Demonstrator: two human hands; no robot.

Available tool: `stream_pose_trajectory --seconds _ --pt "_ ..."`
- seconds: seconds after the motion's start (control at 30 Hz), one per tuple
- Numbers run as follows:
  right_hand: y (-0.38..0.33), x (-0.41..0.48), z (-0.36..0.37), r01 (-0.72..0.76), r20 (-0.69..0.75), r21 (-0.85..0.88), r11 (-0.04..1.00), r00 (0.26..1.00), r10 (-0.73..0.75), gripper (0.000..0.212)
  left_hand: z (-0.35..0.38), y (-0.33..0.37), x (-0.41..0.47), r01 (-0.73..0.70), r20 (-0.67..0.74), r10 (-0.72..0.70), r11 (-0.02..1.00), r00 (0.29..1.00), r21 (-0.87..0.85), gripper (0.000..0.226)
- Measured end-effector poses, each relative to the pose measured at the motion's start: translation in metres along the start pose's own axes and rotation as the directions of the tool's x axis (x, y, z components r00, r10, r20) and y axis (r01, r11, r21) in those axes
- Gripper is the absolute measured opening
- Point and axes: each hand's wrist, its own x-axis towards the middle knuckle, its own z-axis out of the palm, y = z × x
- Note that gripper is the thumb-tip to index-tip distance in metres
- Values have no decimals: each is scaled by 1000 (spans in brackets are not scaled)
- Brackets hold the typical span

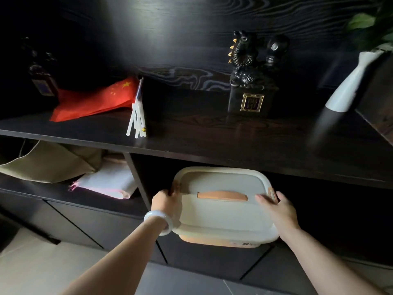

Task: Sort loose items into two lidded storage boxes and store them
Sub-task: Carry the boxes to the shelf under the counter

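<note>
A cream storage box [221,218] with its lid on and an orange handle [222,196] on top sits partly inside a lower compartment of a dark shelf unit, its front sticking out past the shelf edge. My left hand [167,202], with a white bangle on the wrist, grips the box's left side, fingers curled round the rim. My right hand [276,206] holds the right side, fingers laid over the lid's edge near an orange latch [272,193]. Only one box is in view.
On the upper dark shelf [212,135] lie red flags with white sticks [95,101], a black dragon figurine on a base [251,81] and a white vase [348,86]. The left compartment holds folded cloth bags [106,182]. Closed cabinet doors sit below.
</note>
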Motion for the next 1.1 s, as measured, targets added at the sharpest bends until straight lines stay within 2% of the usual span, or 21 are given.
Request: stream_pose_trajectory --seconds 0.1,0.2,0.33,0.4,0.43,0.47,0.57,0.73,0.77,0.83,0.9,1.0,1.1 --pt "6 1 5 -7 -28 33 999 1000 8 81 3 0 12 -12 31 12 1000 999 15 52" --pt "7 3 8 -15 -56 56 998 998 19 81 3 10 20 -11 39 5 989 999 148 45" --pt "3 6 14 -38 -55 72 997 998 42 86 1 18 27 28 36 -35 984 999 173 49" --pt "3 8 15 -40 -53 59 997 998 43 87 0 18 25 -16 50 9 991 999 136 62" --pt "3 8 16 -40 -52 52 998 998 43 88 -1 14 28 -87 97 69 976 993 197 72" --pt "3 8 16 -40 -51 42 998 998 42 88 -2 16 28 -87 113 64 974 991 209 74" --pt "3 11 15 -52 -39 10 999 998 52 87 -8 22 26 15 95 -24 995 995 94 56" --pt "10 2 16 -43 -23 167 985 999 48 66 -15 1 -7 -16 73 34 972 997 -235 58" --pt "12 -1 18 -40 -27 204 978 999 46 61 -15 -8 -16 26 102 7 946 995 -322 60" --pt "15 -7 22 -38 -54 245 969 997 53 54 -11 -28 -32 169 254 -51 868 966 -467 67" --pt "11 -11 24 -39 -80 260 965 995 62 50 -8 -37 -41 210 352 -13 824 936 -526 57" --pt "7 -12 26 -30 -99 271 962 993 59 46 -4 -37 -42 139 308 61 797 949 -588 26" --pt "6 -13 29 -17 -104 283 959 993 48 43 -3 -37 -37 136 298 74 769 952 -625 23"
